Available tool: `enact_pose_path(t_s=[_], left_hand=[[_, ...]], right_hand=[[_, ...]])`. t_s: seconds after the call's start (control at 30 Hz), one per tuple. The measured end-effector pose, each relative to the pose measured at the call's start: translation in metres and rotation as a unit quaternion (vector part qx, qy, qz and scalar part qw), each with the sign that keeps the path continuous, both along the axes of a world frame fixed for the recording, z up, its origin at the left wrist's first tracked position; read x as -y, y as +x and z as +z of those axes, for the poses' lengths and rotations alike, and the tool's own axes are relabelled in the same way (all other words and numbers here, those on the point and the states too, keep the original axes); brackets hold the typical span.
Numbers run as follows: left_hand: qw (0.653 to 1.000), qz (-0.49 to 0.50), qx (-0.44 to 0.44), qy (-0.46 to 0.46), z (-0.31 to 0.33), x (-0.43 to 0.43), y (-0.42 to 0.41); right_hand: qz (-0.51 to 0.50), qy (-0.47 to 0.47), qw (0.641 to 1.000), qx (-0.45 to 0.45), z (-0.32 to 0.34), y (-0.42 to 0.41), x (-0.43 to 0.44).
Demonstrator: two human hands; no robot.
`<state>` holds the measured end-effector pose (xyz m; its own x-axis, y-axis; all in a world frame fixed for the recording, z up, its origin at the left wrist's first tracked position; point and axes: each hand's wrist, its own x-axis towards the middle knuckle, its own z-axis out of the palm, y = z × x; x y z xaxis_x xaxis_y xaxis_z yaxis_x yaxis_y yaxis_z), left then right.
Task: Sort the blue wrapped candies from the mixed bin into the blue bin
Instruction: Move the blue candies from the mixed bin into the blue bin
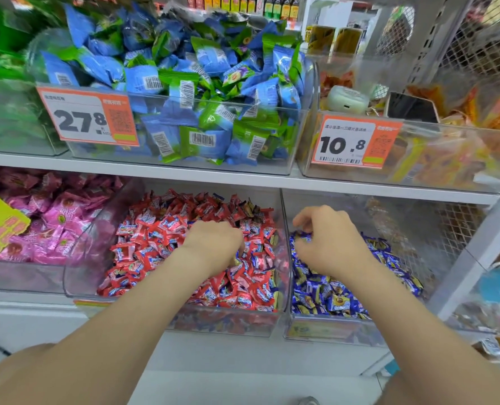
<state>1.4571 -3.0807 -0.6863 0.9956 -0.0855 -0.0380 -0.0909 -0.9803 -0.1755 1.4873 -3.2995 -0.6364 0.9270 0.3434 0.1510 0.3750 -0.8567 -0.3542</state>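
Right hand [330,244] is over the blue bin [330,328], fingers curled round a small clutch of blue candies [301,237] on its 9 o'clock side, just inside the clear divider [284,217]. My read is that the release is straight down, with nothing to cross.

Left hand [213,244] is knuckles-up in the mixed bin [79,258], fingertips buried in the red candies [143,238] toward 3 o'clock. Tips are hidden, so I can't tell whether it pinches anything. A scrap of blue shows right at those fingertips — possibly the next pick, not certain.

For the next transfer the left hand is nearer the source. The blue bin lies at its 3 o'clock, across the divider, and the right hand sits on that side.

Candies are small pillows in shiny, crinkly wrap, deep blue with yellow print, crimped ends. They lie every which way — no usable long axis in the pile. The red ones carry a blue logo too, so a quick colour check could mis-sort.
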Motion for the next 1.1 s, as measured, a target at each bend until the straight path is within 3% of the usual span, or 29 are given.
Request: enact_pose_path(t_s=[0.07,0.13,0.27,0.4,0.53,0.63,0.83,1.1], left_hand=[[1.000,-0.006,0.020,0.014,-0.002,0.002,0.001],[0.999,-0.004,0.031,-0.020,0.000,0.000,0.000],[0.985,0.023,0.052,-0.161,0.017,-0.020,-0.009],[0.969,0.056,0.048,-0.237,0.027,-0.037,-0.031],[0.951,0.068,0.039,-0.300,0.030,-0.040,-0.041],[0.939,0.072,0.032,-0.334,0.031,-0.041,-0.042],[0.902,0.100,0.024,-0.419,0.038,-0.032,-0.044],[0.860,0.139,0.051,-0.487,0.044,0.007,-0.049]], right_hand=[[0.057,0.083,0.995,0.008,0.005,-0.007,-0.009],[0.150,0.079,0.985,-0.002,0.010,-0.017,-0.020],[0.225,-0.166,0.959,0.042,0.005,-0.017,-0.040],[0.224,-0.398,0.888,0.052,0.003,-0.022,-0.064],[0.226,-0.464,0.857,-0.004,0.000,-0.024,-0.080],[0.238,-0.404,0.883,0.006,-0.006,-0.016,-0.078],[0.229,-0.169,0.959,0.006,0.007,-0.004,-0.047],[0.140,0.061,0.988,0.017,0.004,-0.004,0.015]])
